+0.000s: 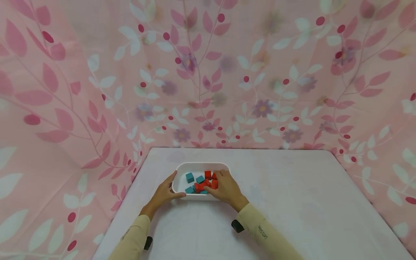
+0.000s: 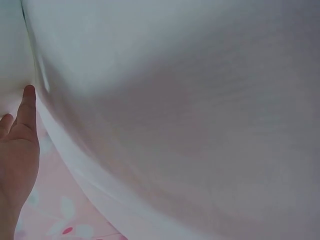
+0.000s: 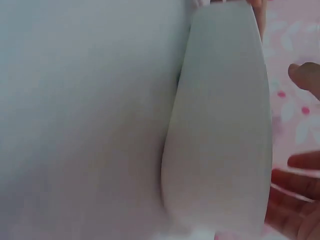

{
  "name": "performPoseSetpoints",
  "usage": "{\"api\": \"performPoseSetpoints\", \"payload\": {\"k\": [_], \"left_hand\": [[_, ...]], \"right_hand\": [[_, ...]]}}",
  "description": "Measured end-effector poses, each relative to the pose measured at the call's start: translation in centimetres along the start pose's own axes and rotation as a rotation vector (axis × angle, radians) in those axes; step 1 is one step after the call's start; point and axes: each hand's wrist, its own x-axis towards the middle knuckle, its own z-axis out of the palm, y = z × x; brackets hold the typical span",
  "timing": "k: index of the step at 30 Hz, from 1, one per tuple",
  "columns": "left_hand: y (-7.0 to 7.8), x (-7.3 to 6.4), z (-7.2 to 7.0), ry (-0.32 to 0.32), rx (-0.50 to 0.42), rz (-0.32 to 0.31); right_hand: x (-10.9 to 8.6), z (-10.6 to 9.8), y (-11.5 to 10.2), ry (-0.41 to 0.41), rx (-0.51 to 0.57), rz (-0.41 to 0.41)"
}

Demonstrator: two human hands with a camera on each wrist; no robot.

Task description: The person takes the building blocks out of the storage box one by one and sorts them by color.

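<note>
A white tray [image 1: 196, 197] holds several teal blocks [image 1: 190, 177] on its left and middle and several red blocks [image 1: 208, 175] toward its right. At the tray's left end, my left hand [image 1: 164, 190] grips it, thumb along the front side and fingers at the end wall. My right hand [image 1: 229, 187] reaches over the right end, its thumb by the red blocks and partly covering them. In the right wrist view the tray's outer wall [image 3: 220, 120] hides the blocks, and the right fingers [image 3: 287, 200] are spread apart above the rim.
A white cloth covers the table [image 1: 292, 202] on which the tray stands, toward the back left. Floral pink curtains [image 1: 227, 90] hang behind and at both sides. A dark wrist device [image 1: 237, 226] sits under the right sleeve, another [image 1: 148, 243] beneath the left one.
</note>
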Motion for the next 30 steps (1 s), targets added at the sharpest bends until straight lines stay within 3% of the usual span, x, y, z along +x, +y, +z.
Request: {"api": "performPoseSetpoints", "payload": {"k": [6,16,24,30], "left_hand": [[0.1,0.2,0.0,-0.004,0.006,0.022],[0.0,-0.2,0.0,0.008,-0.011,0.018],[0.2,-0.3,0.3,0.011,-0.023,-0.029],[0.0,-0.3,0.2,0.013,-0.027,-0.035]], "right_hand": [[1.5,1.9,-2.8,-0.042,-0.022,0.123],[2.2,4.1,-3.7,-0.122,-0.003,0.260],[2.2,4.2,-3.6,-0.123,-0.003,0.265],[2.2,3.5,-3.1,-0.123,0.092,0.218]]}}
